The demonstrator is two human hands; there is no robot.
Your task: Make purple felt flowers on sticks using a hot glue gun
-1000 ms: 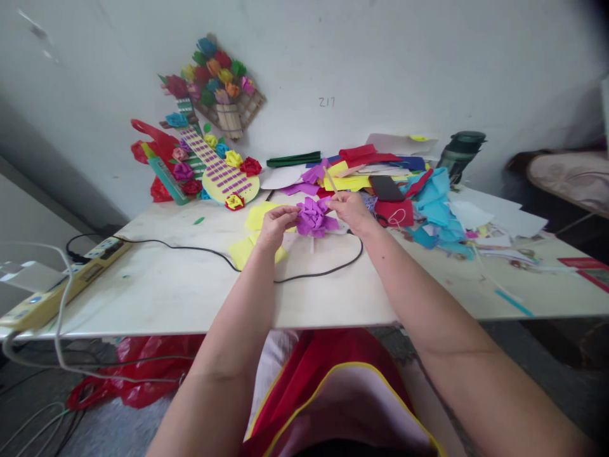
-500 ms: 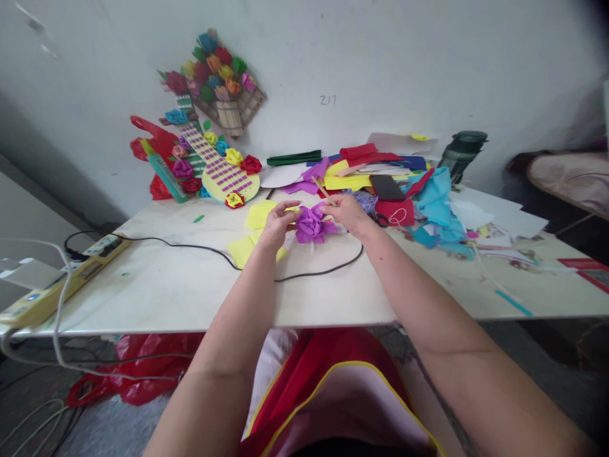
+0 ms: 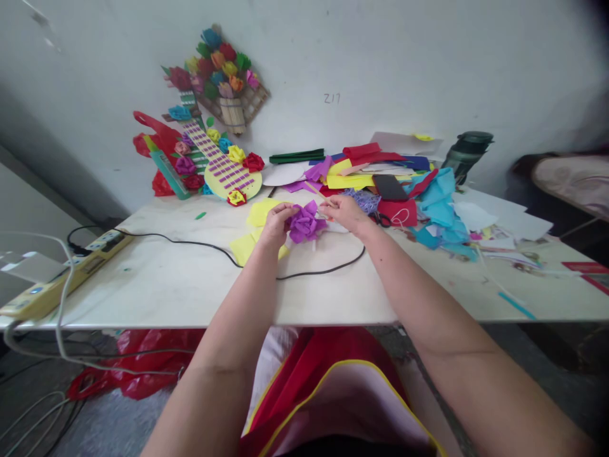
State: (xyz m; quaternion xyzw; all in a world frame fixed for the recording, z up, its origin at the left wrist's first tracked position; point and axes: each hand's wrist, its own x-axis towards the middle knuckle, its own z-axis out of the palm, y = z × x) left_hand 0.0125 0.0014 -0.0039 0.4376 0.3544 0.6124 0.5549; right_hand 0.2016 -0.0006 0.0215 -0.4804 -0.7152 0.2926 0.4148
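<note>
A purple paper flower (image 3: pixel 305 223) is held up over the table between my hands. The fingers of my left hand (image 3: pixel 280 222) are closed on its left edge. In my right hand (image 3: pixel 343 211) a thin wooden stick (image 3: pixel 313 188) is pinched, its free end pointing up and to the left, just above the flower's right side. Sheets of yellow crepe paper (image 3: pixel 242 246) lie under and beside my left hand. A black cable (image 3: pixel 323 273) loops across the table in front of the flower.
A paper-flower-trimmed guitar shape (image 3: pixel 228 174) and a teal glue bottle (image 3: pixel 169 170) stand at the back left. Coloured paper, a phone (image 3: pixel 389 187), scissors (image 3: pixel 382 219) and a dark bottle (image 3: pixel 469 155) are at the right. A power strip (image 3: pixel 61 276) lies at the left edge.
The purple flower has shifted slightly left, with my left hand now closed on its edge. The stick in my right hand has tilted more toward the left.
</note>
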